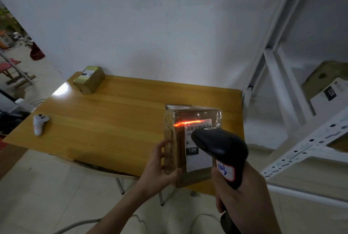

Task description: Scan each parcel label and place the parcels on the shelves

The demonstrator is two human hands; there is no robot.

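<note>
My left hand (159,166) grips the near left edge of a brown taped parcel (180,139), tilted up above the table's front right corner. Its white label (197,160) faces me and reads 15H. My right hand (243,196) holds a black barcode scanner (222,145) just in front of the label. A red scan line (188,122) glows across the label's top edge. A second brown parcel (90,79) lies at the table's far left corner.
The wooden table (113,117) stands against a white wall. A white controller (39,123) lies near its left edge. White metal shelves (308,145) rise on the right, holding a box (327,83) marked 220. A cable trails on the floor below.
</note>
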